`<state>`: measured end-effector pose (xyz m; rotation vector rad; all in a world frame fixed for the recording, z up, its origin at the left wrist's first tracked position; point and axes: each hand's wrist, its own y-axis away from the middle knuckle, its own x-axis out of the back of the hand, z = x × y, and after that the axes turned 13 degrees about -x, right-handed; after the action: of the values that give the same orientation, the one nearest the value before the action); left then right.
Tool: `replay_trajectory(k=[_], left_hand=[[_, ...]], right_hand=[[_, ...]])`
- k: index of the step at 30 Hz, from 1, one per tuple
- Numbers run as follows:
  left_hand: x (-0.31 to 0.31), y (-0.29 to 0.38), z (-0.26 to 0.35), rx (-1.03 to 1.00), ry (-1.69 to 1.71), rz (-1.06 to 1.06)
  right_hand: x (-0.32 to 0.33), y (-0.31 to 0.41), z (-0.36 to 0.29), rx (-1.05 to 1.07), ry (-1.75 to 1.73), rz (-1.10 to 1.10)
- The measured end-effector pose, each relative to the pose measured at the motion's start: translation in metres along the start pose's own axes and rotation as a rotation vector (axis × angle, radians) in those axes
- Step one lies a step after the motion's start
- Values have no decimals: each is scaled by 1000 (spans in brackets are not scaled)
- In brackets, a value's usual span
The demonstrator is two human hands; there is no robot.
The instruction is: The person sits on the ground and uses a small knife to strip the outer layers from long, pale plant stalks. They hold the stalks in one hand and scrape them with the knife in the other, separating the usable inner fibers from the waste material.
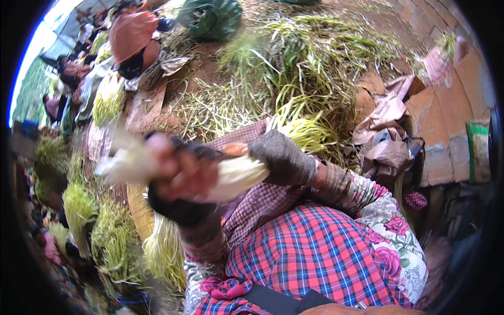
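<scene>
A bundle of pale leafy vegetable stalks [242, 173] stretches across in front of my body. My left hand [183, 169], in a dark glove that leaves the fingers bare, wraps around the bundle and is blurred. Beyond that hand, the whitish end of the stalks is a smear. My right hand [281, 157], in a grey knit glove, is closed on the bundle's other part, its fingers mostly hidden. Yellow-green leaves [303, 128] fan out just beyond the right hand. A checked cloth [256, 212] covers my lap under the bundle.
Loose green leaves and trimmings [307, 55] heap on the ground ahead. Crumpled brown sacking [382, 138] lies at right beside brick paving [437, 114]. Stalk bundles [118, 240] stand at left. A dark green sack [210, 17] and a crouching person [134, 39] are farther off.
</scene>
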<state>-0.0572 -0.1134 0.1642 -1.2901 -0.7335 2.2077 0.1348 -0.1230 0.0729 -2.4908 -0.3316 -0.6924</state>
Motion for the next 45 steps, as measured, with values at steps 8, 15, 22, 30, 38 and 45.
replay_trajectory(k=[8, 15, 22, 30, 38, 45], left_hand=[[2, 15, 110, -412, -30, -105], [87, 23, 127, -2, -270, 149], [199, 75, 115, -20, -99, 228], [178, 88, 92, 51, -103, 400], [155, 104, 43, 204, -44, 490], [167, 122, 111, 10, -91, 508]], right_hand=[[26, 39, 94, -81, 162, 154], [48, 95, 175, -465, 412, -58], [51, 140, 212, -728, -156, 78], [38, 150, 254, -645, 483, -196], [31, 125, 261, -1068, 861, -801], [64, 310, 285, -1230, 1081, -736]])
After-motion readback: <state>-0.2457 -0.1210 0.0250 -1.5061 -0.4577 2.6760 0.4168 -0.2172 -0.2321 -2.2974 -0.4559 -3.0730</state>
